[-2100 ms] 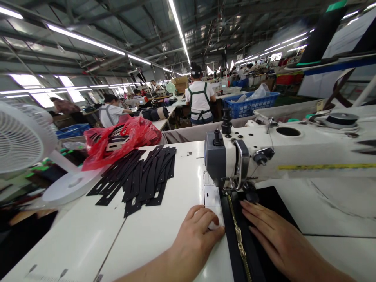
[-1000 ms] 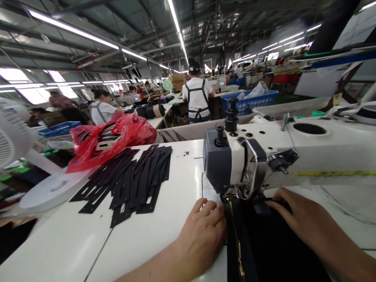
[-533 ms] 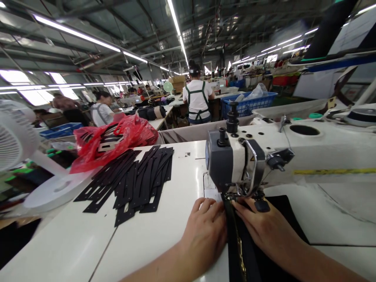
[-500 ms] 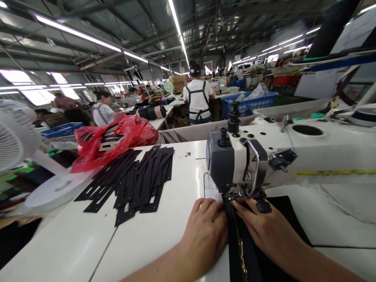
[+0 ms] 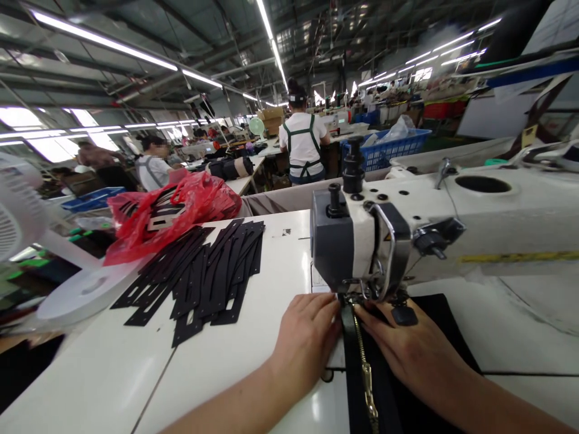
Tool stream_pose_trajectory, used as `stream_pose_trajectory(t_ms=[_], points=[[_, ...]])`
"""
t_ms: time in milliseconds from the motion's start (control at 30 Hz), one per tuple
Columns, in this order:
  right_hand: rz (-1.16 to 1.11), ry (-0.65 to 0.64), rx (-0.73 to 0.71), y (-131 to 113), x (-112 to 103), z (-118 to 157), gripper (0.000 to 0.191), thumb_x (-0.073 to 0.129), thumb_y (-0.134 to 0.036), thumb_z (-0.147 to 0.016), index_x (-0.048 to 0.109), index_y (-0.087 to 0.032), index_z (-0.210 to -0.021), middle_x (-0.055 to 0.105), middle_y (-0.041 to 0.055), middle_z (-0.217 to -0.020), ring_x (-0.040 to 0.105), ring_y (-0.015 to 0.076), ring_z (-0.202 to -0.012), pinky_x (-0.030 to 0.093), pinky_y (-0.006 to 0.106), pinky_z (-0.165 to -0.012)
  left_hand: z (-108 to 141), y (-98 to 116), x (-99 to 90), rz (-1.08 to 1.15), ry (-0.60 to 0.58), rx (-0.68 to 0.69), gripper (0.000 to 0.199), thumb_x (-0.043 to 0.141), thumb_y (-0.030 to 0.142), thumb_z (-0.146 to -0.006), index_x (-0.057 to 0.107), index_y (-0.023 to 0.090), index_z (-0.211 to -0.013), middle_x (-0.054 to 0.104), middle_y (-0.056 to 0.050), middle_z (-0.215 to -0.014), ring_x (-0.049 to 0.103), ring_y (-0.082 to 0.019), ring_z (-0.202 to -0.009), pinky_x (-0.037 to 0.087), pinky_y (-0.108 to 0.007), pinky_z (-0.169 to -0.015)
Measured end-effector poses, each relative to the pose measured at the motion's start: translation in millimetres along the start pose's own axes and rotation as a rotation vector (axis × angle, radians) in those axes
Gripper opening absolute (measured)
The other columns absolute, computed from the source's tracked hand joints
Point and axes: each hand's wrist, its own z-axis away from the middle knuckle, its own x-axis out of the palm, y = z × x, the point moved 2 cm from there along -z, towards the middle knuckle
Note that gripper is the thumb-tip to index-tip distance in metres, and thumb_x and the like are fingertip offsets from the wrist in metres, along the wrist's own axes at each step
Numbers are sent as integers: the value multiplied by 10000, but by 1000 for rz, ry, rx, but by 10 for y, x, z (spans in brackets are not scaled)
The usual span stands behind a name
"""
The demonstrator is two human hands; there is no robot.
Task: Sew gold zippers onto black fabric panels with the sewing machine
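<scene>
Under the needle of the white and grey sewing machine (image 5: 337, 241) lies a black fabric piece (image 5: 357, 386) with a gold metal zipper (image 5: 367, 380) running lengthwise. My left hand (image 5: 307, 331) is at the left edge of the piece, fingers bent and pressed together, fingertips by the presser foot; its thumb is hidden. From the other side, my right hand (image 5: 402, 340) holds the fabric beside the zipper, its thumb side close to the needle. Part of its fingers is hidden behind the machine's foot parts. More black fabric (image 5: 438, 313) spreads out beneath and behind the right hand.
Left on the white table (image 5: 253, 367) lies a pile of black slotted strips (image 5: 212, 277). A red plastic bag (image 5: 176, 211) holding more strips sits behind it, beside a white fan (image 5: 67, 241). A person (image 5: 303, 138) and a blue basket (image 5: 389, 147) are farther back.
My left hand has shifted slightly left and away from the zipper, showing more of the fabric's left edge. The zipper pull now shows more clearly. The camera view has moved slightly.
</scene>
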Motion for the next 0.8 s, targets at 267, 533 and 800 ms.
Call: stream_pose_trajectory(t_ms=[267,533,800], points=[[-44,85,61,22,18,49,257,391,-173,-890,647,-145,-884,659,116,-913,597,236,-837,490,367,-725,-28,36,67,-280,-16,150,197,429,158,-922,598,129,-1019,646,-137,-1050,629,-231,-938,517,-398,-794],[-119,107,41,1,-46,-44,298,359,-149,-897,655,-175,-873,682,79,-883,620,197,-792,509,323,-706,-67,48,55,-118,-37,230,223,376,159,-945,590,114,-991,679,-88,-887,648,-171,-820,537,-329,-788],[-133,54,37,-2,-27,-34,308,352,-124,-894,656,-161,-921,682,79,-888,635,200,-831,524,336,-750,-111,62,66,-124,-40,279,234,368,108,-924,602,108,-929,639,-75,-743,641,-180,-804,537,-333,-802]])
